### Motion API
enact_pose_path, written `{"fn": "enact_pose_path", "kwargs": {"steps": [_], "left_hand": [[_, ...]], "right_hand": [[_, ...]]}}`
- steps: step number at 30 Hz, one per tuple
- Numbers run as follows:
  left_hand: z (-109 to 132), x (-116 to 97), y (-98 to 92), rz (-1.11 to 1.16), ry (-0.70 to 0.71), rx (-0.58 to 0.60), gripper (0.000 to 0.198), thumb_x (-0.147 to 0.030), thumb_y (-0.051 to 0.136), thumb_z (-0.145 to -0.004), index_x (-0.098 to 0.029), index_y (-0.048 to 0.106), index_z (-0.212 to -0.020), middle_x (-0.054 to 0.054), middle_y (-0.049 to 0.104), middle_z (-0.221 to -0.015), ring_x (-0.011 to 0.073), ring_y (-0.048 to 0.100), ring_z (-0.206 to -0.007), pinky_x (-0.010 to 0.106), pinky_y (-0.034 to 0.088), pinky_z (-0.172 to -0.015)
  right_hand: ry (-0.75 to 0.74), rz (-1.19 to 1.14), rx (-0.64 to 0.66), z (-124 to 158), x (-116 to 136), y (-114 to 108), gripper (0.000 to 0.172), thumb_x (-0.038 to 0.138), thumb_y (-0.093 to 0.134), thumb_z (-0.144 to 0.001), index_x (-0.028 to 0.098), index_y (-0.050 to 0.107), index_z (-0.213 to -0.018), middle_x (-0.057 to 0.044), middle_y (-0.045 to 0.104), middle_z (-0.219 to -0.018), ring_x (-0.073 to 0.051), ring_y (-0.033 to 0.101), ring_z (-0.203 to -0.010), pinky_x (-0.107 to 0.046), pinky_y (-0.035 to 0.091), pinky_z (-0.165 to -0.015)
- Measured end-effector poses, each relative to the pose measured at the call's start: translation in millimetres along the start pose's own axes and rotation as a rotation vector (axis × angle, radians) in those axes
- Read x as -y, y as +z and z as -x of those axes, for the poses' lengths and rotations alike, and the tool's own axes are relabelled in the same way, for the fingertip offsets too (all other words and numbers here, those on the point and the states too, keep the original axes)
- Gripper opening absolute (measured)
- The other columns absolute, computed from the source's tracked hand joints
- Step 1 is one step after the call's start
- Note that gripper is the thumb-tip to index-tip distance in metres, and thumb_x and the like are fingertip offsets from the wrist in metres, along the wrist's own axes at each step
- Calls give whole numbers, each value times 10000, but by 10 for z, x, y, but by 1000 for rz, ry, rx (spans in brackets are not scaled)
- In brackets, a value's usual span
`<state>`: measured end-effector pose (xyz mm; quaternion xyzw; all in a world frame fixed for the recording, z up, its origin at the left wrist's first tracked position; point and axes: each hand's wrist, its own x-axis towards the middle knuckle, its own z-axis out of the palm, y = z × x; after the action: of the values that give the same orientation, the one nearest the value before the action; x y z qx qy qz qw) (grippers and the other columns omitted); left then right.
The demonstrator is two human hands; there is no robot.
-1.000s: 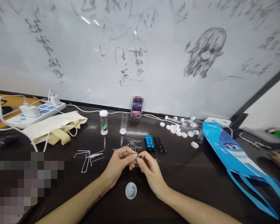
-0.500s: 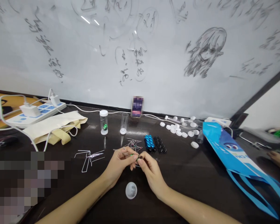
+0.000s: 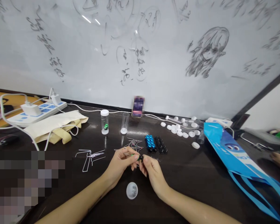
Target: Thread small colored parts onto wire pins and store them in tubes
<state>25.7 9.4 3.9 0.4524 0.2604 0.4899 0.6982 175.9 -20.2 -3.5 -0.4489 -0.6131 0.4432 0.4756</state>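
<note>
Small green-and-black part (image 3: 141, 158), being held above a dark table (image 3: 189, 174).
Left hand (image 3: 123, 159) is pinching it; right hand (image 3: 152, 168) is meeting its black end, grip unclear; white cup (image 3: 132, 190) is standing nearer the wearer, blue pieces (image 3: 150, 142) are lying beyond.

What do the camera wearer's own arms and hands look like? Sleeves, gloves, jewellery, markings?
Left forearm and right forearm are bare, tapering to slim wrists; no sleeve in frame. Left hand and right hand are gloveless. No watch, bracelet or ring shows. No cables on either arm, and no clear markings.
</note>
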Motion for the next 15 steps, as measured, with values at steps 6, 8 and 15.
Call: {"fn": "enact_pose_path", "kwargs": {"steps": [6,8,15], "left_hand": [[-13,17,-19,2,10,-3,155,-265,740,-754,-126,676,-778,10,628,-622,88,532,-529,199,418,-501],[-9,15,-14,11,9,-7,153,-261,741,-754,-126,675,-778,6,627,-614,84,529,-522,197,414,-500],[-14,9,-17,49,3,-20,138,-255,733,-765,-132,675,-788,13,653,-629,78,533,-524,193,399,-510]], "right_hand": [[-7,7,0,-1,15,-13,396,506,467,-932,186,470,-699,43,399,-589,-104,352,-520,-229,283,-483],[-19,15,3,0,6,-5,382,485,447,-948,187,472,-710,41,401,-595,-109,361,-531,-235,289,-496],[-240,72,-341,11,391,-36,223,377,422,-978,213,506,-851,-1,448,-763,-159,448,-709,-286,391,-683]]}}
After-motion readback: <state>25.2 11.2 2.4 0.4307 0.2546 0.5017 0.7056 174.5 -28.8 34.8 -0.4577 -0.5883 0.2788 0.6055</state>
